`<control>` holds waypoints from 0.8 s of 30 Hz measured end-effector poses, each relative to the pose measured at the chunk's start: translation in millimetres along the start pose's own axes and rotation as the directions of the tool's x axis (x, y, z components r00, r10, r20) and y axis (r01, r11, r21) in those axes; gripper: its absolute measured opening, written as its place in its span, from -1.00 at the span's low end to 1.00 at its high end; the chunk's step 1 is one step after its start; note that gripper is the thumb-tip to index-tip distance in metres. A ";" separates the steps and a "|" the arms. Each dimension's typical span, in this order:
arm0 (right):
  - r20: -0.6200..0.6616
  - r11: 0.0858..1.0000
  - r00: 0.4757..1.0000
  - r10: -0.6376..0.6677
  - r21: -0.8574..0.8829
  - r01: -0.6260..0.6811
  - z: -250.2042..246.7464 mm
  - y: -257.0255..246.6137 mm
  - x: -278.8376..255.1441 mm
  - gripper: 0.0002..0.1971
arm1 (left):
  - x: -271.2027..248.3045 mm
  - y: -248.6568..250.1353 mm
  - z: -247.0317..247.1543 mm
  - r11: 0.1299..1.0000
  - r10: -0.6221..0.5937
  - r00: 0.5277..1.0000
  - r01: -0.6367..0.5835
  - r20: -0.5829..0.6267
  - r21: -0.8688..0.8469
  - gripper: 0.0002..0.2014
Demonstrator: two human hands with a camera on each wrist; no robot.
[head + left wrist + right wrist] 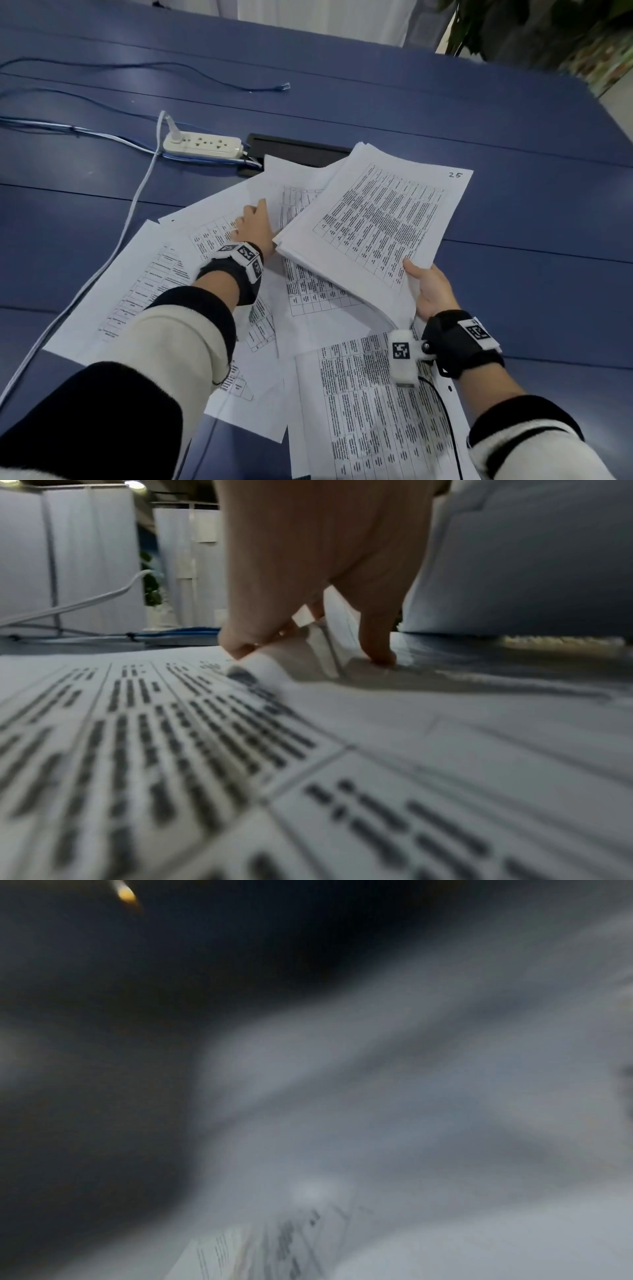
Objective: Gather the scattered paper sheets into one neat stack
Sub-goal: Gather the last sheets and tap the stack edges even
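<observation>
Printed white sheets (130,291) lie scattered and overlapping on the blue table (513,137), with more near the front (370,404). My right hand (431,291) grips a thick stack of sheets (376,219) by its near corner, thumb on top, the stack lifted and tilted above the loose ones. My left hand (253,222) reaches forward onto a loose sheet just left of the stack. In the left wrist view its fingers (240,645) and thumb pinch the raised edge of a sheet (267,669). The right wrist view is blurred, showing only pale paper (377,1150).
A white power strip (202,145) with a plug sits behind the papers, its white cable (137,198) running along their left side. Blue cables (85,132) cross the far left. A black cable slot (298,150) lies partly under the sheets. A plant (548,31) stands at the far right.
</observation>
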State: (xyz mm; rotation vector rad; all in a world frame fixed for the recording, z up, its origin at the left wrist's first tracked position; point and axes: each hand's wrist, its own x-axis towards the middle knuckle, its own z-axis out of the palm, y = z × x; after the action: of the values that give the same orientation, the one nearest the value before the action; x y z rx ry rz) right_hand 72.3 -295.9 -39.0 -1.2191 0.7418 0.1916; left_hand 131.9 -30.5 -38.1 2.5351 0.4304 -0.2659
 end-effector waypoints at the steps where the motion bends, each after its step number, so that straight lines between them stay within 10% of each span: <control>1: -0.005 1.000 1.000 -0.005 -0.003 0.005 -0.1 -0.9 -0.8 -0.58 | -1.8 0.5 -0.6 0.998 0.068 0.998 -0.068 0.001 -0.006 -0.53; 6: -0.008 0.996 0.996 -0.086 -0.019 0.086 -6.5 -8.3 -6.5 -0.59 | -7.9 3.5 -17.6 0.965 0.107 0.980 -0.143 -0.167 -0.220 -0.74; 24: 0.107 0.893 0.990 -0.096 -0.430 0.133 -93.4 46.4 -96.9 -0.75 | -135.8 -25.0 33.8 0.960 -0.065 0.994 0.087 0.088 -0.267 -0.61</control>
State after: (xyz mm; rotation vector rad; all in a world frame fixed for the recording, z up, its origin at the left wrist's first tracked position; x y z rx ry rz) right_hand -63.0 -339.1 -29.8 -1.6685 0.5652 0.3210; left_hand -6.5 -62.7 -40.9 2.2363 0.4986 -0.3123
